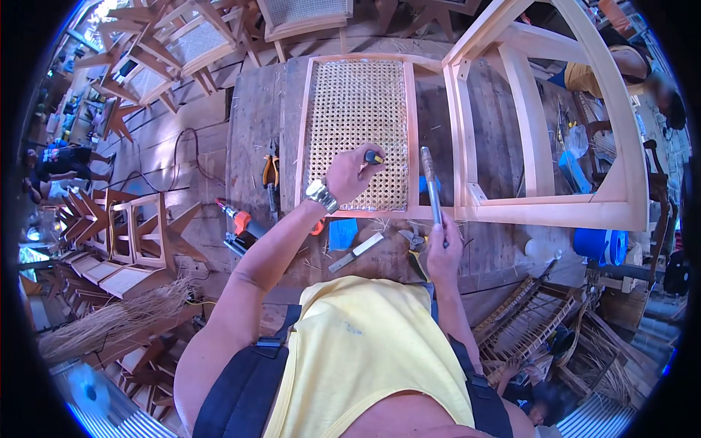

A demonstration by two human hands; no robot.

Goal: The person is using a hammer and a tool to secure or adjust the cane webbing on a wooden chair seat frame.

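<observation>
**Caning nearly in, edge work going on**

Left fingers (363,162) are clamping around a small yellow-handled tool (374,157), pressing at the lower right of the cane panel (358,131). Right fingers (442,241) are gripping a hammer (431,191), its head pointing toward the top of the frame. The panel is lying at upper centre on the bench (252,124), long axis running top to bottom. Weave is looking fully stretched across its wooden frame (411,131); seemingly only the edging remains.
</observation>
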